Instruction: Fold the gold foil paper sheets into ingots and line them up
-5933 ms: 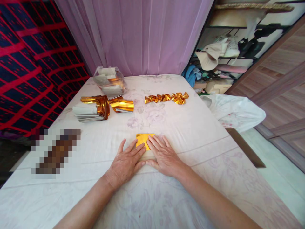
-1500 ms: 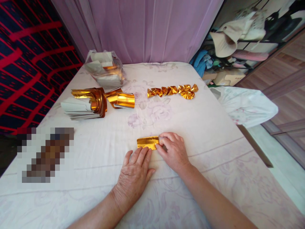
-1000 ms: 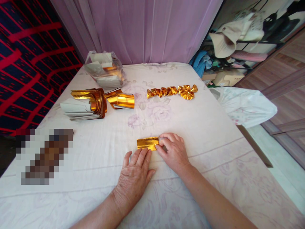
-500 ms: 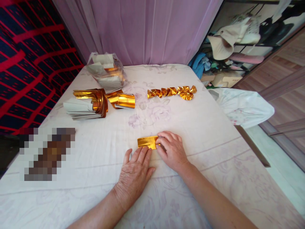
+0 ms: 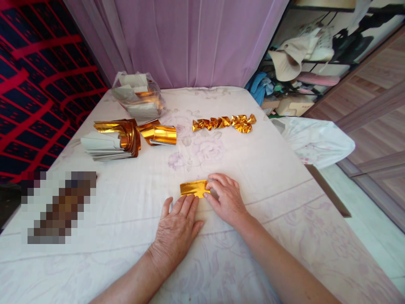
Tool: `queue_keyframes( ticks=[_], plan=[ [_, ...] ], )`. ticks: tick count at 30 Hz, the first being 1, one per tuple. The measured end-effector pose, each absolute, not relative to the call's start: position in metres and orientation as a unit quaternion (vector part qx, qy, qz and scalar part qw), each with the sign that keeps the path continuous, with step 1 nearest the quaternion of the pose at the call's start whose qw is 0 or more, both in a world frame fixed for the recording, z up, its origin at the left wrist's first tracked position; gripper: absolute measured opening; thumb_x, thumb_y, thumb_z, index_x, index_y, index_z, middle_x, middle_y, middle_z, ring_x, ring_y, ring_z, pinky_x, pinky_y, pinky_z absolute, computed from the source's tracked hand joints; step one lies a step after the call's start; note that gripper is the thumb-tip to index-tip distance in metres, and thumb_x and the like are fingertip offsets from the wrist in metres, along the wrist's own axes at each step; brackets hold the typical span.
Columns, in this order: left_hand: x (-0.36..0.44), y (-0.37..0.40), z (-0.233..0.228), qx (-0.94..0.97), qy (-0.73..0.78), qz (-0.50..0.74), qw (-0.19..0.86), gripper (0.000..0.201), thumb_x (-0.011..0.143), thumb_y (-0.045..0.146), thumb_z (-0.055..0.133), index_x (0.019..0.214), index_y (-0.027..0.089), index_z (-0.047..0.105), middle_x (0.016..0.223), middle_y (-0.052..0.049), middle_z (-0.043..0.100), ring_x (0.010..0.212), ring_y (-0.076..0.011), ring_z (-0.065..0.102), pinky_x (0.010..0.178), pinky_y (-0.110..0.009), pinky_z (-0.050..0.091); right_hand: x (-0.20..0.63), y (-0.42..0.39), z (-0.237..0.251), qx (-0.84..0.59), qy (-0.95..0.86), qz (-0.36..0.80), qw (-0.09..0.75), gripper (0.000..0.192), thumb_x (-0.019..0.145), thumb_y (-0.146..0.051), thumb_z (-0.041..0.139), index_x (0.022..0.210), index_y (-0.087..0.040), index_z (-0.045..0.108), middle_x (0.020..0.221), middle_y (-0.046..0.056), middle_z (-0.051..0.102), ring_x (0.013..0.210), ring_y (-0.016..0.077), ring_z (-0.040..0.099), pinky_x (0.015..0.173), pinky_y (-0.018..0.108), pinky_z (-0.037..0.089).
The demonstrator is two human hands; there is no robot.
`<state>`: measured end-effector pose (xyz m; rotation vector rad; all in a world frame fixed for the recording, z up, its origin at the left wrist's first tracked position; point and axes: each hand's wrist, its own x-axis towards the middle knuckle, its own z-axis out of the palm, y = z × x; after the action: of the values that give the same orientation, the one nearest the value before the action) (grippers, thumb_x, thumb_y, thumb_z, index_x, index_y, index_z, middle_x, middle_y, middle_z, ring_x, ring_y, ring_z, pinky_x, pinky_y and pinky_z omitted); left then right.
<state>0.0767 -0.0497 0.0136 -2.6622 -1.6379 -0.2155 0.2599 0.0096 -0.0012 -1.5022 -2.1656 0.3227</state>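
A small folded strip of gold foil paper (image 5: 193, 188) lies on the cloth in front of me. My left hand (image 5: 177, 226) rests flat with its fingers stretched out, the fingertips touching the strip's near edge. At the strip's right end, the bent fingers and thumb of my right hand (image 5: 226, 198) pinch the paper and hide that end. Farther back lie several crumpled-looking folded gold foil pieces (image 5: 223, 123) in a row. To the left is a fanned stack of gold foil sheets (image 5: 131, 139) with pale backs, and beside it a few curled gold sheets (image 5: 160, 134).
A clear plastic bag (image 5: 139, 95) of more sheets stands at the back left of the cloth-covered table (image 5: 133, 190). A blurred-out patch (image 5: 61, 207) covers something at the left. Beyond the right edge are a white plastic bag (image 5: 319, 141) and shelves with a cap (image 5: 286, 61).
The whole view has shifted slightly, so things sit a little farther left. My right thumb has moved slightly up toward the index finger at the paper; my left hand stays flat.
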Motion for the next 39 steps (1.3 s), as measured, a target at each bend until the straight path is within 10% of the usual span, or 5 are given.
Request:
queue_keyframes(
  ticks=[39],
  plan=[
    [0.046, -0.041, 0.023, -0.861, -0.492, -0.097, 0.081, 0.035, 0.095, 0.040, 0.052, 0.114, 0.015, 0.067, 0.127, -0.013, 0.065, 0.118, -0.0304, 0.057, 0.101, -0.050, 0.038, 0.264, 0.010, -0.008, -0.545, -0.789, 0.107, 0.263, 0.007, 0.083, -0.018, 0.061, 0.085, -0.025, 0.063, 0.122, 0.005, 0.066, 0.119, 0.0246, 0.053, 0.096, 0.043, 0.037]
  ],
)
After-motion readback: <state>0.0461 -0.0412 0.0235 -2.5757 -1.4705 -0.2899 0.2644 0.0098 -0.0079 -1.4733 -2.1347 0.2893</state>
